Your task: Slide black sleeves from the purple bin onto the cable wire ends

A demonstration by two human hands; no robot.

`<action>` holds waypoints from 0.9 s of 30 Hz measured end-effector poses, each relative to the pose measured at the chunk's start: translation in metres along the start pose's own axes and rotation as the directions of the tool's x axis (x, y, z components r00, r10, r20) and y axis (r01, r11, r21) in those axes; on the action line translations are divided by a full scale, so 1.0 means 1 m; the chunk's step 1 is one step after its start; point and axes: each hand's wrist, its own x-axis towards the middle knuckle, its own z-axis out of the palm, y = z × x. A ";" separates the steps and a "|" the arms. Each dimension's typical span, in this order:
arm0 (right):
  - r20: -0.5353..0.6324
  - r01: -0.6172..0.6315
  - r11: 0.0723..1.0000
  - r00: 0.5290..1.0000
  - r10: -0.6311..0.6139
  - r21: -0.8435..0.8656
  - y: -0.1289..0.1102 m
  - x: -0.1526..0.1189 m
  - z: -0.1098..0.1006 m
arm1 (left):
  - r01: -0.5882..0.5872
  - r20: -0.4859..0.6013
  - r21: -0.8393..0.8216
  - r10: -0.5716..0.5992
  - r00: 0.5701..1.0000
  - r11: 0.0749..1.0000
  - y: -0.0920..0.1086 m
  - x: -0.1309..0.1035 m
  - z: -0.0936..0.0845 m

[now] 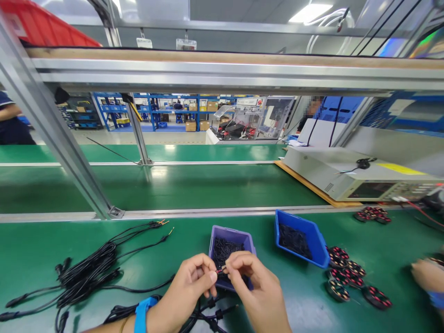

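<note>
Over the front of a purple bin, my two hands meet with their fingertips almost touching. My left hand, a blue band on its wrist, is closed in a pinch on a thin cable wire with some red showing. Opposite it, the thumb and forefinger of my right hand pinch the light-coloured end of that wire. Whether a small sleeve sits on the wire is too small to tell. Short black tubes fill the bin behind my fingers. Black cables lie beneath my hands, partly hidden by them.
A coiled bundle of black cables lies at left. To the right stand a blue bin of black pieces and several round coil-wound parts. Another person's hand shows at the right edge. A grey instrument sits behind.
</note>
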 end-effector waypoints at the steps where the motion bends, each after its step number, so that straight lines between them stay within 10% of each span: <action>1: -0.004 0.012 1.000 1.000 -0.012 0.001 0.001 0.000 0.001 | -0.003 -0.001 -0.001 0.003 1.000 1.000 0.000 0.000 0.000; 12: 0.010 0.175 0.977 0.985 -0.175 -0.121 -0.003 0.003 0.006 | -0.015 0.012 -0.011 0.015 1.000 1.000 -0.005 0.000 -0.002; 27: 0.046 -0.193 0.954 0.981 0.187 0.229 0.001 0.003 0.003 | 0.025 0.007 0.009 -0.025 1.000 1.000 0.002 -0.002 0.001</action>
